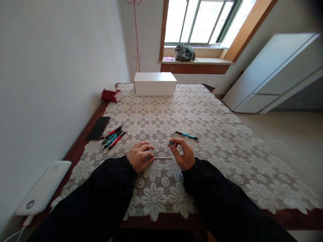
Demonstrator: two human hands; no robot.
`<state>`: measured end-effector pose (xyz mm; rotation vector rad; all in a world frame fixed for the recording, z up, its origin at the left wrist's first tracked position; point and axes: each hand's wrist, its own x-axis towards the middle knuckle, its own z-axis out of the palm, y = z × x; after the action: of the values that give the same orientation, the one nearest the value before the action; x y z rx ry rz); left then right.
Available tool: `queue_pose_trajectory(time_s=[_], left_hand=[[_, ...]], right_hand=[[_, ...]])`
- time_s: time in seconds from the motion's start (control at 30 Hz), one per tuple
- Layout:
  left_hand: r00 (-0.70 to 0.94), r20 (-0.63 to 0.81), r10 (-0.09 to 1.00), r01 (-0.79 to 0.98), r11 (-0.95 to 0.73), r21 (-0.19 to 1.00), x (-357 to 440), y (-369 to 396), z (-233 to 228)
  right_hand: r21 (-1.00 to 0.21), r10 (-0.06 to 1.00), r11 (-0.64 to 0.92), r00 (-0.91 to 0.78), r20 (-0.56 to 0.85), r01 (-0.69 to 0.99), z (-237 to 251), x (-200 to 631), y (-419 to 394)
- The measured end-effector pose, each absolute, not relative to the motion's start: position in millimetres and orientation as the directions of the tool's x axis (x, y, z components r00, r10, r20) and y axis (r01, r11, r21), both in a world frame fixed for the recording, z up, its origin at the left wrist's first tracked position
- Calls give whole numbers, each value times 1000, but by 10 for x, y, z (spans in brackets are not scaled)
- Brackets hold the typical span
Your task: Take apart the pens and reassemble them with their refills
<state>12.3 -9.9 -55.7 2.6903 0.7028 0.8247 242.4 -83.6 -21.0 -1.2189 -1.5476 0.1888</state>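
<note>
Thin white rod (163, 157) lies low over the lace tablecloth (227, 141), one end gripped in the closed left hand (139, 156). Right hand (183, 154), just beside, pinches a small teal cap (171, 143) between thumb and fingertip. Teal pen (185, 135) lies just beyond; bundle of pens (113, 136) and dark phone (98, 128) sit off left.

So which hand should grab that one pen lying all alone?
Probably the right hand. The lone pen lies just beyond it, while the left hand holds a thin white rod and is farther away.
</note>
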Motion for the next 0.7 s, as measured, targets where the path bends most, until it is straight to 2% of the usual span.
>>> queue_pose_trajectory(time_s=[0.27, 0.53, 0.7], left_hand=[[759, 439, 482, 365, -872, 327, 138, -86, -566], [560, 488, 670, 486, -742, 461, 83, -76, -434], [477, 523, 706, 523, -706, 477, 64, -72, -387]], right_hand=[[-663, 769, 459, 109, 630, 592, -217, 2440, -837], [-592, 770, 467, 28, 638, 656, -228, 2490, -803], [-559, 792, 415, 17, 610, 718, -312, 2521, -760]])
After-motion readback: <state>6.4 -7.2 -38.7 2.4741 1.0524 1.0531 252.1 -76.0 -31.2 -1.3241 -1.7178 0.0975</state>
